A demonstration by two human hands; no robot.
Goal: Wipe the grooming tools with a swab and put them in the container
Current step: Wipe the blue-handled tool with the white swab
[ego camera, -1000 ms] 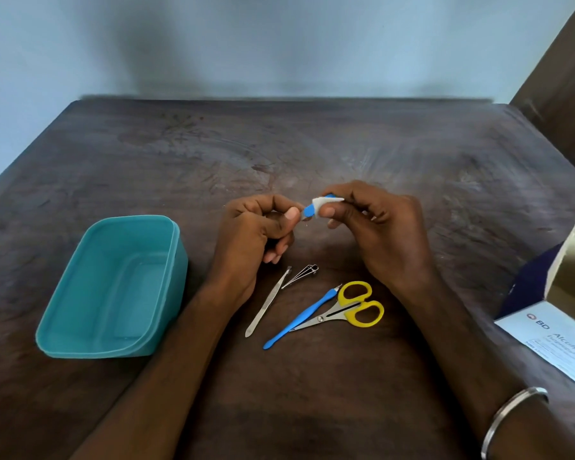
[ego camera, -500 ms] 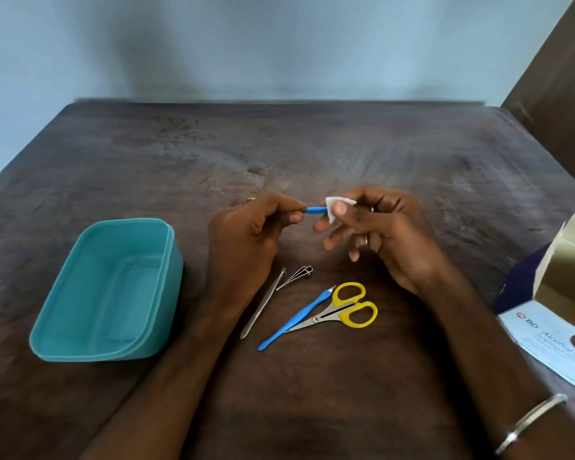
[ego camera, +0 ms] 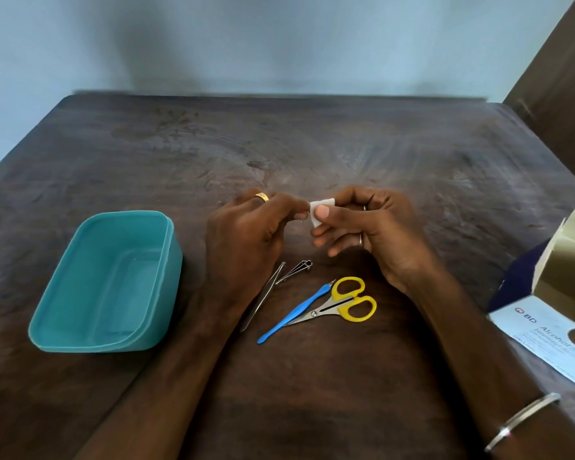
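Swab (ego camera: 320, 212) pinched between both hands above the surface (ego camera: 412, 167).
Right hand (ego camera: 375, 230) pinches it by thumb; left hand (ego camera: 246, 234) curls, fingertips meeting it.

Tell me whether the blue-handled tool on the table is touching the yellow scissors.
Touching. In the head view the blue-handled tool lies against the yellow scissors: its shaft runs along the scissor blades and its upper end meets a yellow handle loop, with no table visible between them.

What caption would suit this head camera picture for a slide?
Two hands pinch a white swab above scissors and a teal container.
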